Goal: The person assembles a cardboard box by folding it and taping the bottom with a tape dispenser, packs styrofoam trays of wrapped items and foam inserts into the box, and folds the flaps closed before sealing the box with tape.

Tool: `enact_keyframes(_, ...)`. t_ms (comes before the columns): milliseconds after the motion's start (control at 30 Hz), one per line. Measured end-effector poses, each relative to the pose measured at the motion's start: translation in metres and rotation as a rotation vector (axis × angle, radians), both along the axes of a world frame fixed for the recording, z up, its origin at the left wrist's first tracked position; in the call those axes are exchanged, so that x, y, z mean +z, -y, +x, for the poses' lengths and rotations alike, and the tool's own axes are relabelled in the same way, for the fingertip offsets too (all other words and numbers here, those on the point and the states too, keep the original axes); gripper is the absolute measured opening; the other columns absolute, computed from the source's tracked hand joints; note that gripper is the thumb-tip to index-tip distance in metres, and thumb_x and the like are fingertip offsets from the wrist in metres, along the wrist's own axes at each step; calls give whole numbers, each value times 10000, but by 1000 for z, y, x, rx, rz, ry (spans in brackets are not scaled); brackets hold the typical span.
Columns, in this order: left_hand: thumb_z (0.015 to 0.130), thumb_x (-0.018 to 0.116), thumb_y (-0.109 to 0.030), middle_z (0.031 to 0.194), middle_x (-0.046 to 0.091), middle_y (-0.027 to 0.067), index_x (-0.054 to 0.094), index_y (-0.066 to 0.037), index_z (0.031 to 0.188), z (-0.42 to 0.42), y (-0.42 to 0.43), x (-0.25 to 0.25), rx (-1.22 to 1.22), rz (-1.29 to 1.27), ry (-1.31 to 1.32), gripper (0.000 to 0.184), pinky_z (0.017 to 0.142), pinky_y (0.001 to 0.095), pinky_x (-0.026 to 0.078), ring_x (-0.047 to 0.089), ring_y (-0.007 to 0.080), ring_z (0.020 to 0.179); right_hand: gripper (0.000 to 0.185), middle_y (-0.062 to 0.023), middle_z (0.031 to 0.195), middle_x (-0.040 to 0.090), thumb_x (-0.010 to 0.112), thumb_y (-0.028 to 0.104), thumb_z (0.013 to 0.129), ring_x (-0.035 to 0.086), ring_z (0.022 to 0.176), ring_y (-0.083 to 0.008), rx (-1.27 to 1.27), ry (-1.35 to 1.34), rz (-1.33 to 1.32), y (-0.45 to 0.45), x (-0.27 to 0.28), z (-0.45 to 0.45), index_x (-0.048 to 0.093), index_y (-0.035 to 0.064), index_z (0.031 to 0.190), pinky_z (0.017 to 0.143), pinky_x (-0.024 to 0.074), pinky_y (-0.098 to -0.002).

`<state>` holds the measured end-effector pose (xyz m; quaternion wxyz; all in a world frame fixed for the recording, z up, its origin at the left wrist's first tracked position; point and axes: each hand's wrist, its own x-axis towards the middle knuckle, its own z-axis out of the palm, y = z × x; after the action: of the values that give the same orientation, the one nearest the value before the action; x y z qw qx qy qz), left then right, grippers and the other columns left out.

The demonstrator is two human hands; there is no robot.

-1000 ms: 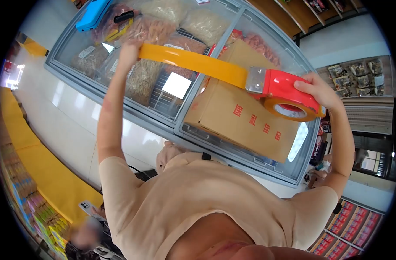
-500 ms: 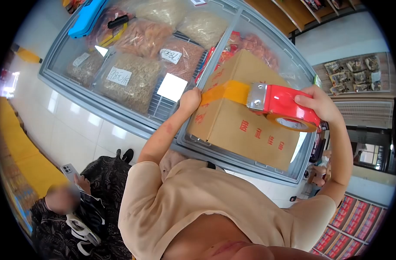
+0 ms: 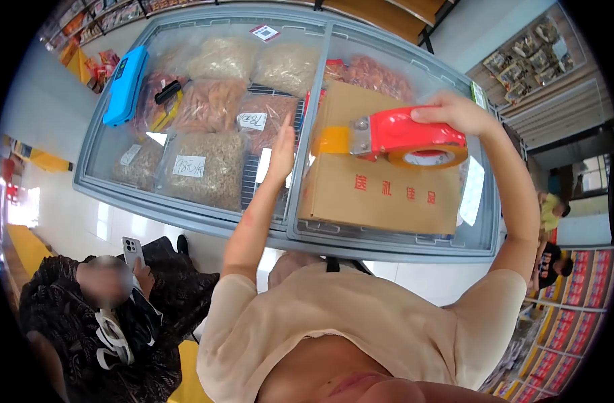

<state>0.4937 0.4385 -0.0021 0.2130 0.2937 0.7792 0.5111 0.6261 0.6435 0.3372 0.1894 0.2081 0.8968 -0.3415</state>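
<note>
My right hand (image 3: 464, 114) is wrapped round a red tape gun (image 3: 394, 127) carrying a roll of yellow-brown tape. The gun's metal end sits over the top of a cardboard box (image 3: 381, 195) with red printed characters. A strip of tape (image 3: 333, 140) runs from the gun to the box's left edge. My left hand (image 3: 281, 154) is just left of the box, its fingers stretched out and holding nothing. Whether it touches the box's side I cannot tell. The box rests on the right part of a glass-topped chest freezer (image 3: 253, 232).
Bags of frozen food (image 3: 209, 168) with handwritten labels show in the freezer's left part. A blue device (image 3: 125, 87) and a yellow-and-black tool (image 3: 167, 107) lie on its left. A person (image 3: 112, 295) holding a phone (image 3: 133, 252) sits at lower left. Shelves (image 3: 562, 329) stand at right.
My left hand has come off the box's taped edge, its fingers now straightened. The tape gun has shifted left along the box top, toward that edge. The box appears flatter and turned.
</note>
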Motion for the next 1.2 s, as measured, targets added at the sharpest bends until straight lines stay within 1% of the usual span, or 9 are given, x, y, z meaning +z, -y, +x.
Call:
enact_keyframes(67,882,247,-550,1082,542,95,433,1,1198,18,3,-8,29,327,803,661,832,309,410,511,191,971,429,-13,605,575,607,396,759,497,540,-59,48,-3,-32,-2,-2,0,632,-31,735,515,400,-221)
enact_keyframes(167,918,163,-469,1395,210,124,150,-40,1360,42,-2,-2,8,473,963,617,1044,307,154,197,210,1284,490,-39,641,597,588,455,753,525,557,-86,102,-31,64,-4,0,1,640,-31,790,543,410,-217)
enact_keyframes(300,899,169,-520,1357,294,131,224,-28,1339,53,20,88,15,28,787,663,1003,334,249,316,227,1220,542,-79,743,623,569,505,748,563,647,-117,148,-57,-65,3,6,6,649,-21,848,618,428,-224)
enact_keyframes(367,901,201,-513,1356,292,144,238,-23,1334,5,26,30,88,190,453,656,1021,322,213,267,226,1250,555,-90,797,626,558,527,747,570,708,-122,212,-138,14,-4,-1,6,654,-9,856,657,430,-221)
enact_keyframes(433,833,443,-500,1386,239,148,50,-57,1372,12,34,143,-118,570,-18,801,1052,353,115,156,246,1304,563,-103,825,626,553,534,747,572,722,-136,229,-117,-41,-10,-11,1,652,-6,873,677,434,-232)
enact_keyframes(633,420,830,-356,1368,263,181,21,-107,1379,27,10,218,-391,-223,-528,1279,1036,363,205,227,290,1281,564,-110,873,626,544,526,755,579,773,-152,314,-276,-125,-15,-9,18,640,-5,918,706,439,-246)
enact_keyframes(733,455,820,-340,1362,280,176,23,-110,1379,30,5,228,-379,-484,-652,1241,1033,362,214,218,292,1285,544,-113,885,625,556,501,758,580,789,-152,311,-279,-288,-26,-8,44,634,-7,935,717,442,-247)
enact_keyframes(767,466,822,-266,1360,295,157,35,-117,1379,34,4,226,-369,-311,-288,1214,1044,358,178,206,267,1293,529,-112,885,625,564,489,757,581,775,-147,296,-269,-340,-34,-9,53,637,-7,928,706,447,-248)
enact_keyframes(1200,452,782,-15,1393,227,145,75,-46,1370,36,-4,228,-370,-460,-139,1158,1042,289,137,183,188,1305,429,-47,727,621,577,402,793,556,654,-94,40,-137,-348,-229,-140,231,640,-14,877,594,433,-235)
